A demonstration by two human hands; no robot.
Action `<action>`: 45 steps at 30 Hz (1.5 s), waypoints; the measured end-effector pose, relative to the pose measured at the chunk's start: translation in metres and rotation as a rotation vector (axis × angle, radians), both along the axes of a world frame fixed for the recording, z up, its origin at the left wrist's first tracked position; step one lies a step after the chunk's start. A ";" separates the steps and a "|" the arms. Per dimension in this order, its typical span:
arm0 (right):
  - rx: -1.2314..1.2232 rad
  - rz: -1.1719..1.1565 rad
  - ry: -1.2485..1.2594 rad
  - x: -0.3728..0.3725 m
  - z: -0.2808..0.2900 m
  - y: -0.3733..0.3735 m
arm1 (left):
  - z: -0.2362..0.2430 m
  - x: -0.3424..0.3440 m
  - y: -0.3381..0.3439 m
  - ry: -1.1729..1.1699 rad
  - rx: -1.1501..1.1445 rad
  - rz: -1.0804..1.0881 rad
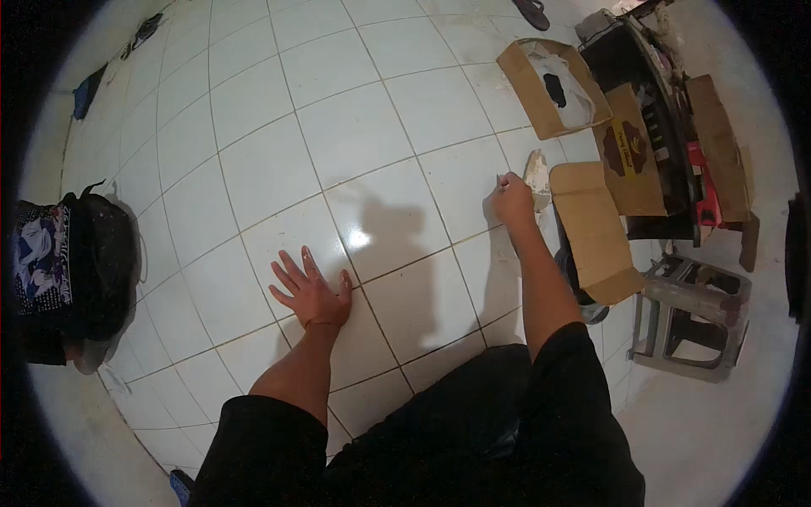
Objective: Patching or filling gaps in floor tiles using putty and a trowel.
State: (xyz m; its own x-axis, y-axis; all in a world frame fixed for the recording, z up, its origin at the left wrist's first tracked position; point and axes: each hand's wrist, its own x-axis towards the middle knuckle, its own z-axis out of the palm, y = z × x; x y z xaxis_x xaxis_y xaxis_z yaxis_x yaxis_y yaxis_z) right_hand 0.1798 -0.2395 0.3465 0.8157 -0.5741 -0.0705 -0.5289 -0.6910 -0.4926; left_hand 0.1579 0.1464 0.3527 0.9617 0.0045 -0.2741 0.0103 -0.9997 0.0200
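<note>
My left hand [318,297] is spread wide over the white tiled floor [355,127], its fingers apart and nothing in it. Reddish-brown smears mark several fingertips; whether the palm rests on the tiles I cannot tell. To the right, my right hand [514,203] is closed, thumb and fingers drawn together. Something small and thin shows at its fingertips, too small to name. Just beside that hand lies a pale, elongated piece with a worn, patchy surface [537,177]. An open cardboard flap [594,228] stands close to my right wrist, partly hiding a dark thing beneath it.
Farther right stands an open cardboard box [517,69] lined with whitish plastic, a black item inside. Behind it are a dark rack [629,55] and more cardboard [629,152]. A grey plastic stool [693,325] sits at the right. A black bag [106,245] lies far left.
</note>
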 end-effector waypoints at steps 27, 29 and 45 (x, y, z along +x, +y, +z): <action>0.097 -0.064 -0.129 -0.051 0.018 0.093 | 0.004 0.000 0.009 -0.010 -0.090 0.007; 0.170 -0.060 -0.083 -0.052 0.029 0.106 | 0.001 0.000 0.005 -0.011 -0.083 0.004; -0.076 0.103 0.049 -0.013 0.011 0.075 | -0.001 0.000 0.007 -0.006 -0.076 0.011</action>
